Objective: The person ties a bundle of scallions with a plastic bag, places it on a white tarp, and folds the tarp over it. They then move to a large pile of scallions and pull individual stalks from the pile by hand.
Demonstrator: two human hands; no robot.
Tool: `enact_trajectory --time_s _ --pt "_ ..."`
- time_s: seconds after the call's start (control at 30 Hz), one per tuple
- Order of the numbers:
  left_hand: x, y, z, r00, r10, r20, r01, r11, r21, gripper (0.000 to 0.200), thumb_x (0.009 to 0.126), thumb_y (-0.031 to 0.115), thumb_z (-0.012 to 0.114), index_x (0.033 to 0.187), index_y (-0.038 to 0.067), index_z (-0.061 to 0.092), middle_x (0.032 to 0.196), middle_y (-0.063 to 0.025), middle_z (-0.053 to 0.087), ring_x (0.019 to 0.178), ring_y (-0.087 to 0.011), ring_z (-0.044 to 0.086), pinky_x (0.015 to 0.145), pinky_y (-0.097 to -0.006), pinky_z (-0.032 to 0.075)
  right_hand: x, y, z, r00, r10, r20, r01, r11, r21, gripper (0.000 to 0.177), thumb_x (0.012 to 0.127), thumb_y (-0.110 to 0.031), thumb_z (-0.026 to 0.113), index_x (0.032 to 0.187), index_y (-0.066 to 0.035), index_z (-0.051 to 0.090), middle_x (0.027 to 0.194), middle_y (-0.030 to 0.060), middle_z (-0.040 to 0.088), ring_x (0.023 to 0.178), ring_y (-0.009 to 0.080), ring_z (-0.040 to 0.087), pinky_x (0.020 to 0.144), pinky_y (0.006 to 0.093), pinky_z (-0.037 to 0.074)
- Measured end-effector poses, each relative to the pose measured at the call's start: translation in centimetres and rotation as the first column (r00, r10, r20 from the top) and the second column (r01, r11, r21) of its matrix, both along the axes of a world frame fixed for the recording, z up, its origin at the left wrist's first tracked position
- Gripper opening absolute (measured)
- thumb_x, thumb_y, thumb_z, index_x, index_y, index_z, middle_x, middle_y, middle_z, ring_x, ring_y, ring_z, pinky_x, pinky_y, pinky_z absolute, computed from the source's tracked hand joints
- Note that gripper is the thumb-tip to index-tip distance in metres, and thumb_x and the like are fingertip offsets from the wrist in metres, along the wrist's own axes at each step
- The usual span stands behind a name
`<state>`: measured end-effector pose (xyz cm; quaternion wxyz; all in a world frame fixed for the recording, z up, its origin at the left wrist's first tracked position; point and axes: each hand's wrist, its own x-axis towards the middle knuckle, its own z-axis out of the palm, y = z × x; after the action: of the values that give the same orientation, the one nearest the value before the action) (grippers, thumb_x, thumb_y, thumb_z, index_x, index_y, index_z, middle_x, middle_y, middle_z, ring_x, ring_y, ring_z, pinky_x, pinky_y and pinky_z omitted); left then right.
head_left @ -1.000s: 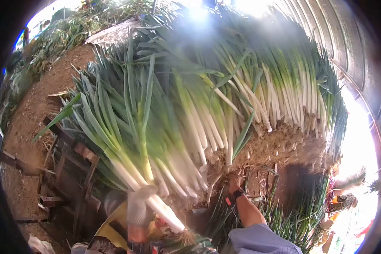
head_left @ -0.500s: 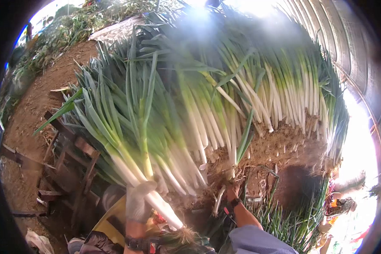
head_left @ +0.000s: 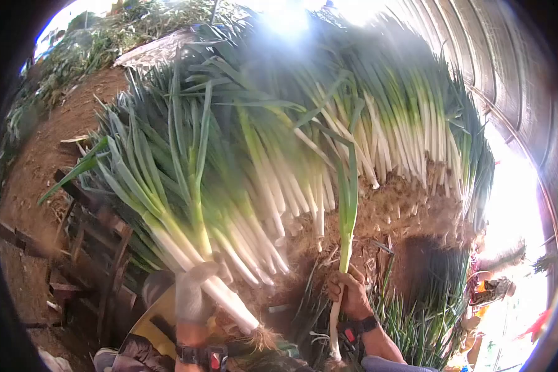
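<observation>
My left hand (head_left: 195,286), in a pale glove, is closed around a bunch of long green onions (head_left: 232,307). Their white stems and bushy roots point down to the right, while the green leaves fan up to the left. Lower centre, my bare right hand (head_left: 354,296) grips a single green onion (head_left: 348,217) by its stem. That one stands nearly upright, leaves up and thin root end below the hand. Dark bands circle both wrists. Behind the hands, a large heap of green onions (head_left: 291,180) leans with white ends toward me.
Dark metal frame pieces (head_left: 108,273) stand at the left, beside bare soil (head_left: 56,142). More green leaves (head_left: 428,316) lie at lower right, beyond my right wrist. A ribbed curved wall (head_left: 496,68) rises on the right. Sun glare washes out the top.
My right hand has come up from the heap's foot with one green onion, now upright in it. My left hand keeps its bunch. The whole view has shifted slightly.
</observation>
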<state>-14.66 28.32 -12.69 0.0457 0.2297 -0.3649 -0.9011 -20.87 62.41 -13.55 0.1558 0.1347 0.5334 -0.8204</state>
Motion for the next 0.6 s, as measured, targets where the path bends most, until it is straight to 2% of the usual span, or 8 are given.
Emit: enact_trajectory --time_s 0.07,0.1,0.17,0.2,0.23,0.4,0.43,0.6 --pt "0.3 -0.1 -0.2 0.999 0.038 0.032 -0.038 0.999 -0.007 0.044 0.082 0.014 0.071 0.119 -0.008 0.060 0.094 -0.0131 0.068 0.075 -0.0221 0.066 0.069 -0.0355 0.061 0.8 -3.1 3.0 0.990 0.087 -0.107 -0.076 0.992 0.103 0.021 0.095 -0.010 0.061 0.112 0.001 0.056 0.074 0.0086 0.060 0.053 0.0165 0.059 0.047 0.0302 0.050" --pt "0.5 -0.3 -2.6 0.995 0.014 -0.102 -0.041 0.963 -0.267 0.040 0.082 0.015 0.071 0.114 -0.008 0.062 0.093 -0.0144 0.069 0.077 -0.0231 0.069 0.071 -0.0364 0.062 1.2 -4.5 4.2 0.977 0.141 -0.162 -0.115 0.981 0.156 0.022 0.096 -0.010 0.061 0.114 0.001 0.055 0.074 0.0092 0.060 0.053 0.0170 0.059 0.046 0.0305 0.051" --pt "0.9 -0.6 -4.8 0.959 -0.080 -0.270 -0.133 0.718 -0.684 0.034 0.083 0.016 0.072 0.105 -0.008 0.065 0.091 -0.0163 0.071 0.080 -0.0247 0.072 0.071 -0.0384 0.063 1.9 -6.9 5.9 0.944 0.204 -0.261 -0.157 0.969 0.188 0.026 0.097 -0.011 0.063 0.118 0.001 0.054 0.074 0.0088 0.060 0.052 0.0153 0.059 0.045 0.0288 0.050" --pt "0.8 -0.6 -4.1 0.973 -0.049 -0.224 -0.045 0.918 -0.395 0.035 0.082 0.015 0.074 0.106 -0.010 0.065 0.088 -0.0166 0.071 0.075 -0.0258 0.071 0.070 -0.0392 0.062 2.1 -8.1 6.7 0.921 0.244 -0.305 -0.169 0.953 0.252 0.028 0.098 -0.014 0.064 0.119 0.001 0.054 0.074 0.0088 0.058 0.051 0.0147 0.057 0.043 0.0281 0.048" --pt "0.7 -0.6 -3.3 0.989 0.023 -0.148 -0.029 0.999 -0.043 0.037 0.082 0.013 0.075 0.106 -0.012 0.065 0.085 -0.0169 0.071 0.071 -0.0269 0.071 0.068 -0.0401 0.062 2.2 -9.3 7.4 0.895 0.282 -0.345 -0.173 0.933 0.314 0.030 0.099 -0.016 0.065 0.120 0.001 0.053 0.073 0.0087 0.056 0.050 0.0141 0.055 0.042 0.0273 0.047" --pt "0.1 -1.0 -3.2 0.992 0.054 -0.115 -0.044 0.995 0.090 0.042 0.082 0.008 0.073 0.115 -0.014 0.061 0.080 -0.0169 0.069 0.067 -0.0271 0.068 0.063 -0.0395 0.059 0.1 -14.9 9.1 0.854 0.293 -0.430 -0.127 0.919 0.374 0.029 0.096 -0.012 0.067 0.119 0.002 0.054 0.070 0.0061 0.061 0.046 0.0112 0.055 0.041 0.0246 0.045" --pt "0.3 -1.0 -2.4 0.991 0.053 -0.120 -0.038 0.991 0.127 0.041 0.082 0.006 0.073 0.115 -0.015 0.061 0.080 -0.0168 0.069 0.068 -0.0268 0.068 0.063 -0.0387 0.059 0.1 -15.7 9.2 0.827 0.349 -0.441 -0.119 0.875 0.469 0.024 0.097 -0.015 0.066 0.112 0.002 0.057 0.083 0.0061 0.065 0.062 0.0108 0.063 0.048 0.0249 0.051" --pt "0.1 -1.1 -1.9 0.986 0.092 -0.138 -0.065 0.979 0.194 0.038 0.082 0.002 0.072 0.116 -0.012 0.062 0.087 -0.0155 0.070 0.069 -0.0236 0.069 0.061 -0.0342 0.060 1.3 -21.1 9.8 0.734 0.441 -0.517 -0.162 0.853 0.497 0.027 0.096 -0.008 0.068 0.115 0.004 0.054 0.085 0.0093 0.065 0.066 0.0145 0.065 0.052 0.0273 0.057"
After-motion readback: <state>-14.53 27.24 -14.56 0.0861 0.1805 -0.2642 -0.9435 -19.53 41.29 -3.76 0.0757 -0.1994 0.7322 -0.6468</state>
